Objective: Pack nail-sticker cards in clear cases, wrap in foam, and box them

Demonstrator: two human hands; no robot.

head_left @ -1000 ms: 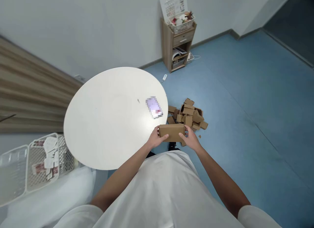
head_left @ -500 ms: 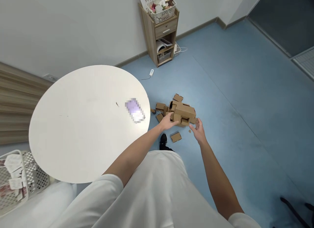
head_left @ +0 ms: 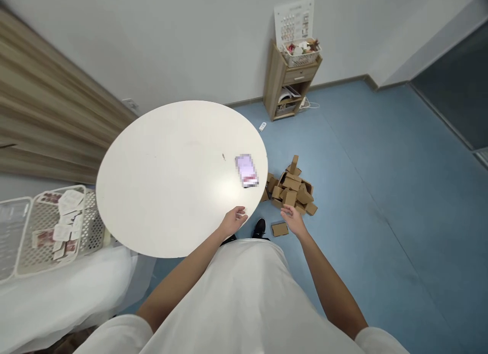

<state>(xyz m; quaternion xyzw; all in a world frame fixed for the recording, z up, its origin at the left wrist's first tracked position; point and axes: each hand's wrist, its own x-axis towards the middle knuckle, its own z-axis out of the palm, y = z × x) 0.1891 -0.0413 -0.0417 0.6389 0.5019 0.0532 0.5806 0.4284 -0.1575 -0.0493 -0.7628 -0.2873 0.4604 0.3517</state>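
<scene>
My left hand (head_left: 234,221) is over the near right edge of the round white table (head_left: 171,201), empty, with its thumb and fingers apart. Whether it touches the tabletop I cannot tell. My right hand (head_left: 293,220) hovers in front of a heap of small brown cardboard boxes (head_left: 292,184), its fingers loosely spread and nothing visible in them. The heap overfills a larger carton on the floor, and several boxes lie around it. One small box (head_left: 294,164) stands tilted at the back of the heap. A flat box (head_left: 279,229) rests on the floor near my shoe.
A blurred purple-and-white phone-shaped item (head_left: 247,170) lies on the table. Beyond stands a wooden cabinet (head_left: 277,85) with a basket of flowers (head_left: 303,57) on top. White baskets with cards (head_left: 49,232) are at the left. A white power strip (head_left: 262,126) lies on the floor.
My hands have drawn apart and back from the cardboard heap, the left one moving over the table edge. Boxes in the heap have shifted, one now tilted up at the back. My view has turned left.
</scene>
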